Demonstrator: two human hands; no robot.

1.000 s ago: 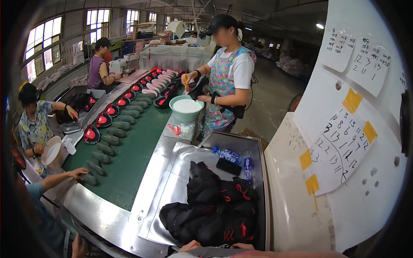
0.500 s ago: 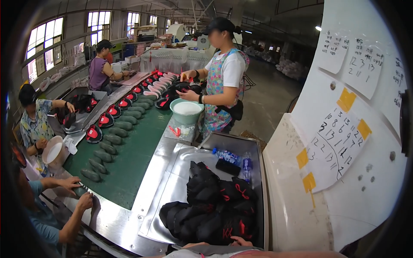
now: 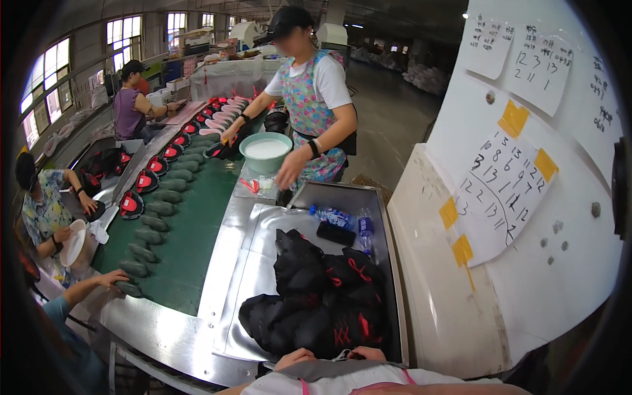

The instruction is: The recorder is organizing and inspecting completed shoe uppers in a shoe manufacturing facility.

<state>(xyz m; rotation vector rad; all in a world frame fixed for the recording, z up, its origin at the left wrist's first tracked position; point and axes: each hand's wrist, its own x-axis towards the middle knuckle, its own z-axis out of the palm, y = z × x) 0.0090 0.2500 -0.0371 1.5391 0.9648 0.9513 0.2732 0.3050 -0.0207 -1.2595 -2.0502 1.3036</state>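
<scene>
At the lower edge, close to my body, my left hand (image 3: 295, 357) and my right hand (image 3: 366, 354) are side by side at the near rim of a metal tray (image 3: 253, 230). The fingers of both are curled, and clothing hides part of each hand. A small pale loop (image 3: 342, 355) shows between them; what they hold cannot be made out. Just beyond lies a heap of black shoe uppers (image 3: 296, 322) with red laces (image 3: 342, 336), nearest to my right hand.
Plastic bottles (image 3: 332, 216) and a black case (image 3: 336, 233) lie at the tray's far end. A green belt (image 3: 181, 263) carries grey-green shoe lasts (image 3: 161, 209) and black-red uppers (image 3: 131, 205). Several co-workers stand around it, one beside a basin (image 3: 265, 150). A white panel (image 3: 546, 145) rises at right.
More of both my hands shows now at the tray's near rim. The co-worker in the flowered apron has reached over to the belt. Lasts on the belt have shifted nearer.
</scene>
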